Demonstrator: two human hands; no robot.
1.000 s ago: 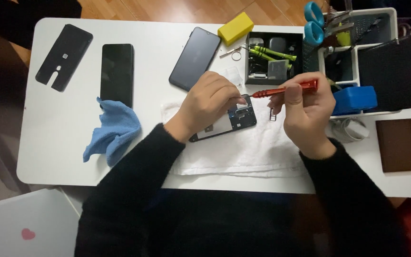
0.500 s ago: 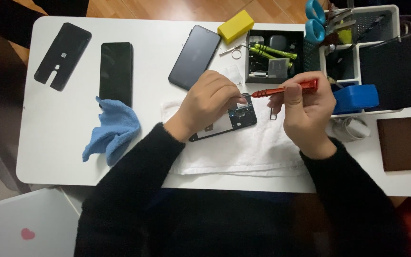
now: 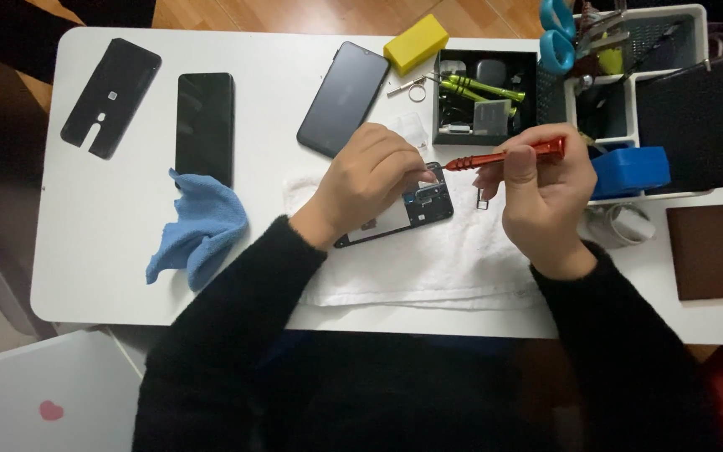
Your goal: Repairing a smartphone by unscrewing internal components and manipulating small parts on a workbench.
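Observation:
An opened black phone (image 3: 416, 209) lies on a white towel (image 3: 428, 259) in the middle of the white table (image 3: 110, 251). My left hand (image 3: 370, 180) rests on the phone with its fingertips closed at the upper end; what they pinch is hidden. My right hand (image 3: 541, 188) grips a red screwdriver (image 3: 504, 156), held nearly level with its tip pointing left, just above the phone's top corner. A small metal part (image 3: 483, 202) lies on the towel beside the right hand.
A crumpled blue cloth (image 3: 198, 234), two dark phones (image 3: 205, 125) (image 3: 343, 96) and a black back cover (image 3: 110, 96) lie to the left. A yellow block (image 3: 416, 43), black parts tray (image 3: 483, 96), white tool organiser (image 3: 629, 84), blue box (image 3: 629, 170) and brown notebook (image 3: 709, 251) sit right.
Both hands stay over the phone. The screwdriver has shifted only slightly, its tip still at the phone's top corner.

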